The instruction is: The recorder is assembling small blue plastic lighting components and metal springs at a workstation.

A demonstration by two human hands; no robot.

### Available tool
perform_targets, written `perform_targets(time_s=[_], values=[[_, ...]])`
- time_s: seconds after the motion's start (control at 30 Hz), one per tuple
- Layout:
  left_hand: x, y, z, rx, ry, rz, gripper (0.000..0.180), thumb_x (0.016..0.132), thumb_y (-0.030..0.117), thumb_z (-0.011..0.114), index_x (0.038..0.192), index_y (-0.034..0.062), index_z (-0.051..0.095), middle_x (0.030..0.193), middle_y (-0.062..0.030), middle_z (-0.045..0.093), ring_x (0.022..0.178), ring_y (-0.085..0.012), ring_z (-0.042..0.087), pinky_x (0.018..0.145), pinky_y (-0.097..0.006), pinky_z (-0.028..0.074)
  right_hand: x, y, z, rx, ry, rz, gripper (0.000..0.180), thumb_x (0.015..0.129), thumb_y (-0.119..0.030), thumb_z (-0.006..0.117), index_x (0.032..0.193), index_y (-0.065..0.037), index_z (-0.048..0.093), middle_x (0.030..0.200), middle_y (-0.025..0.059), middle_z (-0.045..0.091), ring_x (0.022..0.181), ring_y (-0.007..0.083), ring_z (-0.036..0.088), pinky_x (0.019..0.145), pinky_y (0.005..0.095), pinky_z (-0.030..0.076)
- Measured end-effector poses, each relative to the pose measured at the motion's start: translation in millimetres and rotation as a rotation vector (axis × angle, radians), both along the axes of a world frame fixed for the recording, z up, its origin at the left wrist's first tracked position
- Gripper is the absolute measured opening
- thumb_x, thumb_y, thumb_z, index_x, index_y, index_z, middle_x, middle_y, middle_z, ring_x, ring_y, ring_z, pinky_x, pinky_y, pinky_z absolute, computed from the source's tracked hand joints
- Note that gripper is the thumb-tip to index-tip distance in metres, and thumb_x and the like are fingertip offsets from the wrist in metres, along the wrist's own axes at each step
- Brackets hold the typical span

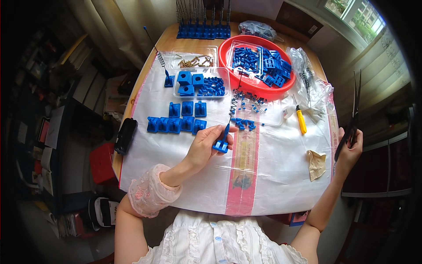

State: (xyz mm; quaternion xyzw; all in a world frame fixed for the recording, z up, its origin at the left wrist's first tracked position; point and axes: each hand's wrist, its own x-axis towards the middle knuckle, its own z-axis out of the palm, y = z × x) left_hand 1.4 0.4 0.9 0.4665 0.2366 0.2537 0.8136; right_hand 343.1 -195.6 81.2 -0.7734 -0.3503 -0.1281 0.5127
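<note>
We pinch a blue spring-topped piece (220, 146)

Our left grip (223, 137) has thumb and fingers pressed on it above the worktop (169, 38), its coiled wire (233, 105) rising. Our right grip (350, 149) wraps round a dark scissor-like tool (352, 125) beside the right edge. Ahead sit blue bases (187, 109) in two rows, then a clear tub (193, 97) and red basin (263, 89).

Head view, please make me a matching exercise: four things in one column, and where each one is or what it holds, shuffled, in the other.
1. scissors
2. red basin
3. beige scrap
4. spring-topped blue piece

A. lying on the white sheet
B. held in the left hand
C. held in the right hand
D. holding many blue parts

Pairs: 1-C, 2-D, 3-A, 4-B
</note>
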Motion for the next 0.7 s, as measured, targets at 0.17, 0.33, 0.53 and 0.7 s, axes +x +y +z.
perform_targets(time_s=[0.17, 0.33, 0.53, 0.7], values=[[1.3, -1.3, -4.0, 0.038, -0.006, -0.014, 0.040, 0.109, 0.029, 0.041, 0.127, -0.0019, 0.060, 0.086, -0.0022, 0.065, 0.074, -0.0057, 0.061, 0.053, -0.017, 0.037, 39.7, -27.5, 12.7, -0.451, -0.038, -0.277, 0.024, 0.087, -0.012, 0.071, 0.100, 0.005, 0.058, 0.086, 0.0119, 0.064, 0.083, 0.0180, 0.064, 0.078, 0.0331, 0.050], [-1.8, -0.4, -8.2, 0.064, 0.007, 0.004, 0.039, 0.109, 0.030, 0.043, 0.123, 0.0002, 0.063, 0.087, -0.0006, 0.065, 0.074, -0.0032, 0.060, 0.053, -0.015, 0.037, 73.0, -37.9, -21.0, -0.697, -0.046, -0.373, 0.029, 0.083, -0.020, 0.069, 0.097, 0.004, 0.062, 0.092, 0.0195, 0.070, 0.089, 0.0354, 0.068, 0.079, 0.0435, 0.049], [4.0, -3.1, -6.5, 0.130, 0.036, 0.048, 0.032, 0.107, 0.025, 0.048, 0.117, -0.0011, 0.065, 0.091, -0.0019, 0.066, 0.081, -0.0051, 0.061, 0.068, -0.017, 0.048, 85.2, -39.2, -43.7, -0.815, 0.046, -0.436, 0.040, 0.083, -0.034, 0.070, 0.097, 0.003, 0.068, 0.097, 0.0247, 0.070, 0.098, 0.0420, 0.067, 0.083, 0.0485, 0.051], [2.4, -1.0, -7.8, 0.143, 0.093, 0.047, 0.030, 0.106, 0.021, 0.050, 0.117, -0.0024, 0.064, 0.092, -0.0040, 0.066, 0.087, -0.0091, 0.064, 0.075, -0.021, 0.051, 88.8, -27.3, -44.2, -0.874, 0.072, -0.386, 0.046, 0.082, -0.037, 0.070, 0.098, 0.005, 0.067, 0.097, 0.0288, 0.069, 0.099, 0.0447, 0.066, 0.083, 0.0495, 0.050]])
